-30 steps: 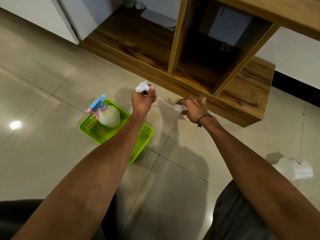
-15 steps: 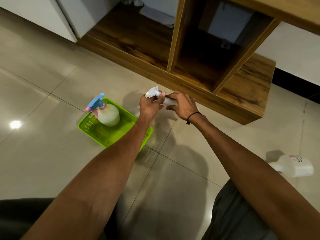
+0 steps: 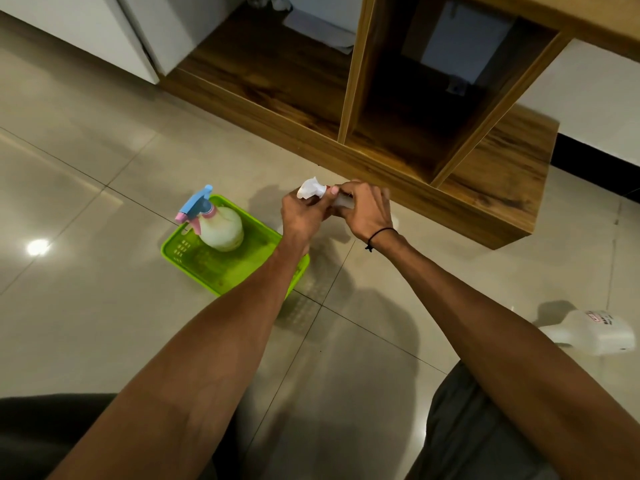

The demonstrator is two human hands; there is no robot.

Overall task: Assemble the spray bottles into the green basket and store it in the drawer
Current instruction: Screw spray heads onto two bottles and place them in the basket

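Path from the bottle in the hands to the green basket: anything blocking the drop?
Nothing visible does. Both hands, left hand and right hand, hold the small white spray bottle just right of the green basket. The blue-and-pink spray bottle stands in its far-left corner; the rest of its floor shows bare, apart from the stretch the left forearm covers.

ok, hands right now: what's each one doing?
Left hand: closed on the white spray head.
Right hand: closed on the small bottle, mostly hidden by its fingers.
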